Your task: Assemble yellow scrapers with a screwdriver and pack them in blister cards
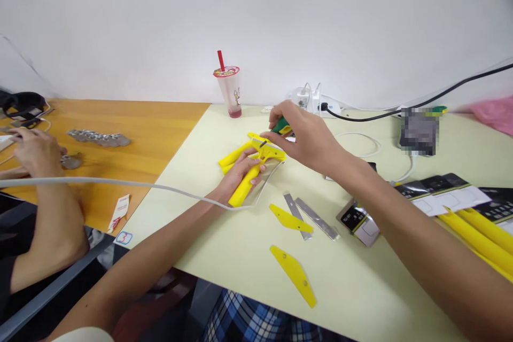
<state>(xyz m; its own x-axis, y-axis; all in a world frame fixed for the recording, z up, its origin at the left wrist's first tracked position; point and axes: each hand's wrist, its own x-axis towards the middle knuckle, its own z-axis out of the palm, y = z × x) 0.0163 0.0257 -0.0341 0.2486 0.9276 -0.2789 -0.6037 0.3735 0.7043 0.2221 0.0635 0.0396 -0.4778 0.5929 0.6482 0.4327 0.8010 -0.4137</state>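
Note:
My left hand [240, 168] is closed round the handle of a yellow scraper [245, 188], its wide head turned up and away from me. In my right hand [298, 131] is a screwdriver [279, 126] with a green and yellow handle. The metal shaft points down at the scraper's head; whether the tip sits in a screw is too small to tell. Behind my left hand lies another yellow handle [234, 156], partly covered. Nearer me on the table are two yellow cover plates [292, 219] and two flat metal blades [316, 218].
A cup with a red straw [230, 91] stands by the wall. Black packages [436, 192] and yellow handles [481, 230] lie at right, near a blurred device [420, 131]. A white cable [172, 188] crosses my left forearm. At left, another person's hand [38, 149] works at the orange table [160, 117].

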